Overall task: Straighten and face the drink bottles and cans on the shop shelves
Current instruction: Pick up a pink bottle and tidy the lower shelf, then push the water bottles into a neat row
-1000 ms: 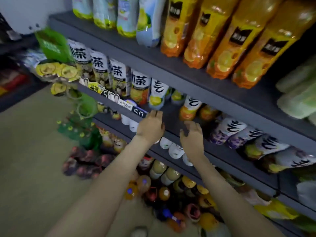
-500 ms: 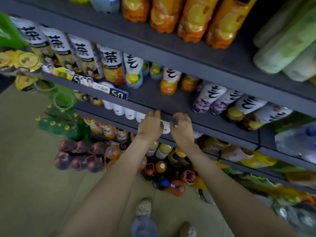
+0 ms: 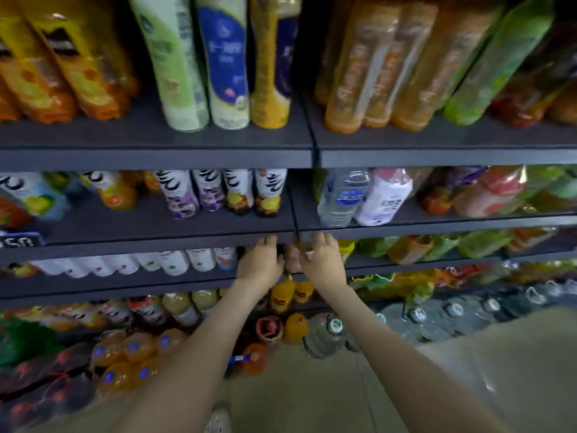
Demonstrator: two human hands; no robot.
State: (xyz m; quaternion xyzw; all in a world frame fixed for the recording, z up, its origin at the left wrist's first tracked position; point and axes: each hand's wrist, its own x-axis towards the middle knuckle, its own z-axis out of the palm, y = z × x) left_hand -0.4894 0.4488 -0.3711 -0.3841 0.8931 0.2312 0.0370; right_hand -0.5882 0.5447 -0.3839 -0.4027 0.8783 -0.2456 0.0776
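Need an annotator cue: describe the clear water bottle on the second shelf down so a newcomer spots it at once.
Take the second dark grey shelf from the top and find its vertical seam, just above the right hand. The water bottle is first right of that seam. It is see-through with a blue label; the neighbour on its right is opaque white with a pink top.

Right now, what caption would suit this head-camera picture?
Left hand and right hand reach under a dark shelf, flanking a pinkish bottle among rows of drinks.

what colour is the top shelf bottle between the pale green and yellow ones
The bottle is white with a blue label, seen in the head view.
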